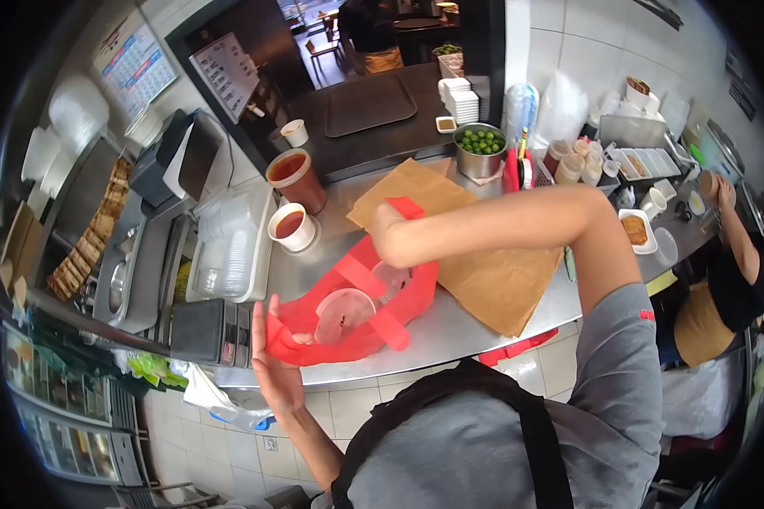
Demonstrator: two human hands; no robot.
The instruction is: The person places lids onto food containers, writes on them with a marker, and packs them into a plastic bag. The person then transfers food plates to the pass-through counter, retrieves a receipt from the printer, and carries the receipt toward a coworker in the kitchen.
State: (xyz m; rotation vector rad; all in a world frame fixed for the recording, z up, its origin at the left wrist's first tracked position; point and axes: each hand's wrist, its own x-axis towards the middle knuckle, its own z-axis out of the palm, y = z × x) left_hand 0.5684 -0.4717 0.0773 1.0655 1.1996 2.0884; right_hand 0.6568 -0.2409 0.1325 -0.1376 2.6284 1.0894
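Observation:
A red plastic bag (361, 343) lies on the steel counter with its mouth spread. Inside it sit two round lidded containers; the nearer clear lid (345, 316) carries a small dark mark, and the farther lid (390, 280) is partly covered by the bag. My left hand (276, 365) is at the bag's left end, fingers stretched upward and the thumb against the red plastic. At the far end, my right hand (390, 233) is bent and closed on the bag's edge; its fingertips are hidden behind the wrist. Brown paper (501, 280) lies beneath my right forearm.
A tub of red sauce (301, 182) and a cup of red liquid (292, 225) stand behind the bag. Left are stacked clear containers (229, 246); farther back are a pot of limes (480, 148) and a dark tray (371, 104). A co-worker (713, 280) stands at right.

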